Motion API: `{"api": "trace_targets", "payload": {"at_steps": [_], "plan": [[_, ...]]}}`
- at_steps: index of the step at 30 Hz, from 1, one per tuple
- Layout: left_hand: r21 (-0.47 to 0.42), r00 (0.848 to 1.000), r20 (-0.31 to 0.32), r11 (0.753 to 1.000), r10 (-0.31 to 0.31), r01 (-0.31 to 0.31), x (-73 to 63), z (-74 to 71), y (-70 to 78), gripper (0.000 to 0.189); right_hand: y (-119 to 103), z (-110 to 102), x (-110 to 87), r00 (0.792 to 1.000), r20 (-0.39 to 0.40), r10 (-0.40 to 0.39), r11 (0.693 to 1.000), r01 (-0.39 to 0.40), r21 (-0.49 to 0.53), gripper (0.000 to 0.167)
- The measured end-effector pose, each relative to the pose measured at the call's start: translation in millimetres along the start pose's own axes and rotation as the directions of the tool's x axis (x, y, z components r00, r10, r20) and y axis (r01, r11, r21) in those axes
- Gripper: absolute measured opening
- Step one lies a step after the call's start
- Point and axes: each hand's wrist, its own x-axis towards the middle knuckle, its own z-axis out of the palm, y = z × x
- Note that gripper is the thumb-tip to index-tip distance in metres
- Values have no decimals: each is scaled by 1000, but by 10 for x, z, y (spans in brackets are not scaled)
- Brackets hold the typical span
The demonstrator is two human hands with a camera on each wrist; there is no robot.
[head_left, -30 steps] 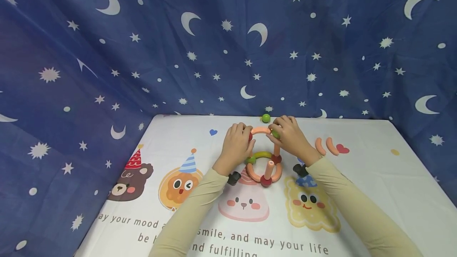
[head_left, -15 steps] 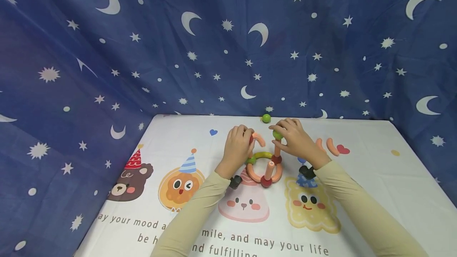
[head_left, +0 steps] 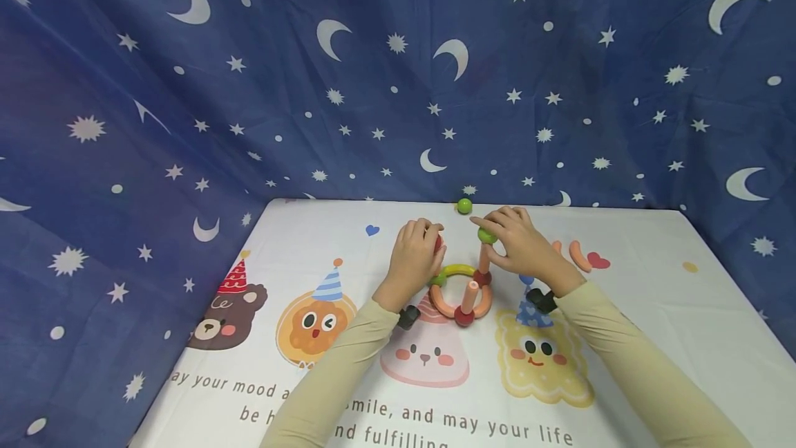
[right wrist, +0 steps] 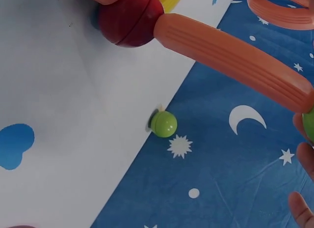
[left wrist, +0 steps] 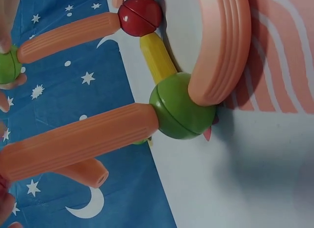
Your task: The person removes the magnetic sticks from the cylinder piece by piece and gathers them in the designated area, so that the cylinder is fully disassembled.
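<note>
The left grip (head_left: 410, 254) pinches the red ball (head_left: 438, 244), the right grip (head_left: 517, 242) the green ball (head_left: 486, 235) — across a gap, atop upright rods (head_left: 484, 259).

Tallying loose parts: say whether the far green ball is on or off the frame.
Off: the green ball sits on the table, apart from the frame.

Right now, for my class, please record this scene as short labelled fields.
Left hand: holds red ball
Right hand: holds green ball, atop right upright
Base: mostly orange ring with yellow piece at back
Front upright: orange, top end bare
Loose on table: another green ball at far edge; two curved orange pieces at right, one partly hidden
Backdrop: blue, moons and stars
</note>
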Motion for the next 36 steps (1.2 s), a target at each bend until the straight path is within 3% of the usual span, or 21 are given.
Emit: {"api": "trace_targets", "payload": {"at_steps": [7, 16, 36], "plan": [[-17, 996, 88, 1000, 5, -4, -28, -53, -21, 45, 11, -74, -15, 1000, 22, -4, 1000, 4, 12, 53], [-9, 991, 130, 1000, 3, -2, -34, -86, -21, 48, 40, -98, -49, 999, -26, -34, 999, 35, 41, 43], [-40, 993, 118, 999, 6, -1, -62, -67, -45, 45, 43, -55, -112, 982, -163, -95, 995, 97, 9, 45]]}}
